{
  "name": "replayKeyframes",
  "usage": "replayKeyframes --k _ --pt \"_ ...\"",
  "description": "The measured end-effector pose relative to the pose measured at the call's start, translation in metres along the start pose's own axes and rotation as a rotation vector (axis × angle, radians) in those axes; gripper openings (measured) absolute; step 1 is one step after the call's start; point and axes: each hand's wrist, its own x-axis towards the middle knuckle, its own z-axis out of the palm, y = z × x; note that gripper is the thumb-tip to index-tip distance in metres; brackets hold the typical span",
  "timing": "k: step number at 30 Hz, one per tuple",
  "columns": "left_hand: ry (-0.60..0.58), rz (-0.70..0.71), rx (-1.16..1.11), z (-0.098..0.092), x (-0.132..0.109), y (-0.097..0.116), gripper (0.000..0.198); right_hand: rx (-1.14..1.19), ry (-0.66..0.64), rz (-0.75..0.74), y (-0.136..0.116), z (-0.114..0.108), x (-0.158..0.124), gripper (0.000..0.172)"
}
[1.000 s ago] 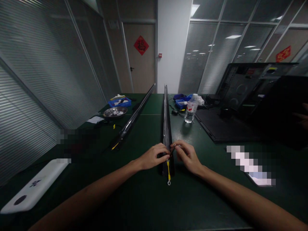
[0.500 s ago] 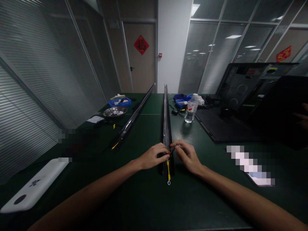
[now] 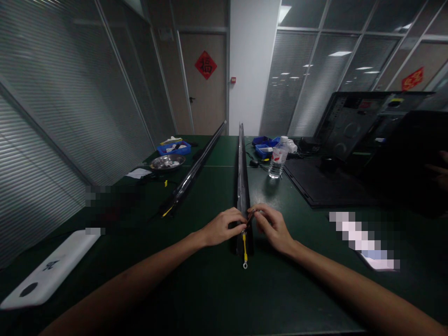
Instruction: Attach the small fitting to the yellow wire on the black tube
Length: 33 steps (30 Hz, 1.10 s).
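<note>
A long dark metal rail (image 3: 242, 186) runs away from me down the middle of the table. My left hand (image 3: 226, 227) lies over its near end, fingers curled and thumb tip pressed at the channel. On the other side, my right hand (image 3: 271, 227) pinches a small slim metal tool (image 3: 251, 217) against the rail; its exact kind is too small to tell. From beneath my fingertips a short yellow wire (image 3: 245, 247) with a ring terminal (image 3: 245, 265) sticks out toward me. Farther left lies a second long rail (image 3: 196, 170), a yellow wire at its near end.
A water bottle (image 3: 277, 158) stands right of the middle rail, with blue trays (image 3: 263, 150) behind it. Black casings (image 3: 353, 130) fill the right side, where another person's hand (image 3: 439, 167) shows. At left are a metal bowl (image 3: 167, 167) and a white device (image 3: 52, 268).
The ring terminal end of the yellow wire has shifted very slightly. Both hands keep the same place and hold.
</note>
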Motion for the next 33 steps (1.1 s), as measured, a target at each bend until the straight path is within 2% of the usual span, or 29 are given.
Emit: replayKeyframes --k 33 --pt "0.000 -0.002 0.009 0.0002 -0.0010 -0.0012 0.020 -0.042 0.004 -0.025 -0.0007 0.0012 -0.0001 0.023"
